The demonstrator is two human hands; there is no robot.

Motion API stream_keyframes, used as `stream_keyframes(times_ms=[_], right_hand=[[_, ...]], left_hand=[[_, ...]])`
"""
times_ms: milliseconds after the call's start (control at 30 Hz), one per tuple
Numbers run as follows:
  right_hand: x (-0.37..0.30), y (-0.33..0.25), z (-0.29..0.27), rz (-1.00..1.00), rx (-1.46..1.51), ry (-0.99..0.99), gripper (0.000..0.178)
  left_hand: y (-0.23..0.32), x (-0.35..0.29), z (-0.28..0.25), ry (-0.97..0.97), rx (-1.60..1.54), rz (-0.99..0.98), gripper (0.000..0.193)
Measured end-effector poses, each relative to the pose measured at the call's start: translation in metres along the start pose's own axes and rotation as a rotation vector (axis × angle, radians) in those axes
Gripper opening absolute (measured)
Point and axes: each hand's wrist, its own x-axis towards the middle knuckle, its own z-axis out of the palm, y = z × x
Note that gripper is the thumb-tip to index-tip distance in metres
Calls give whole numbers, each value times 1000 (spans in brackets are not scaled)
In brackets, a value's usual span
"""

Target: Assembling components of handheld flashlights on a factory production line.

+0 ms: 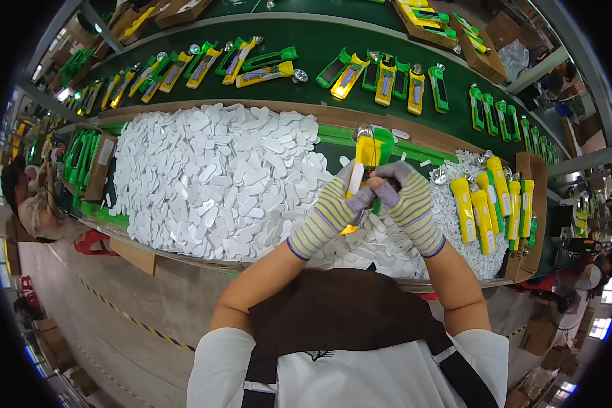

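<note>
Both my hands wear striped fingerless gloves and meet over the pile in front of me. My left hand [334, 207] is closed around a yellow and green flashlight [368, 151], its silvery reflector head pointing away from me. A white oval piece [355, 179] stands along the flashlight's left side, by my left fingers. My right hand [409, 202] is closed on the flashlight's near end from the right, fingertips bent in against it. My fingers hide the flashlight's lower part and what exactly the right fingertips pinch.
A broad heap of white oval pieces [217, 177] fills the tray to the left. Small white bits [479, 255] lie at right, under several yellow and green flashlights [483, 221]. Opened flashlight shells [384, 81] line the green conveyor [285, 41] beyond. Another person [37, 197] sits far left.
</note>
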Motion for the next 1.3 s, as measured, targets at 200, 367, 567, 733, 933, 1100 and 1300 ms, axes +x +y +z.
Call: stream_keyframes(times_ms=[200,367,567,733,933,1100,1300], right_hand=[[-19,49,-1,476,775,-222,39],[-35,26,19,-4,238,34,48],[-39,18,30,171,418,-39,55],[-40,20,23,195,474,-55,54],[-39,3,11,89,84,-57,48],[-31,8,-13,68,-29,-232,33],[34,9,-64,-408,-125,-50,53]], left_hand=[[-6,4,-19,9,-512,-180,47],[-12,17,-1,193,-505,57,42],[-46,16,-3,180,-713,-33,48],[-52,19,-6,160,-580,45,70],[-32,16,15,235,-625,-84,71],[-33,19,10,67,-280,150,61],[-1,3,57,-376,-20,-137,83]])
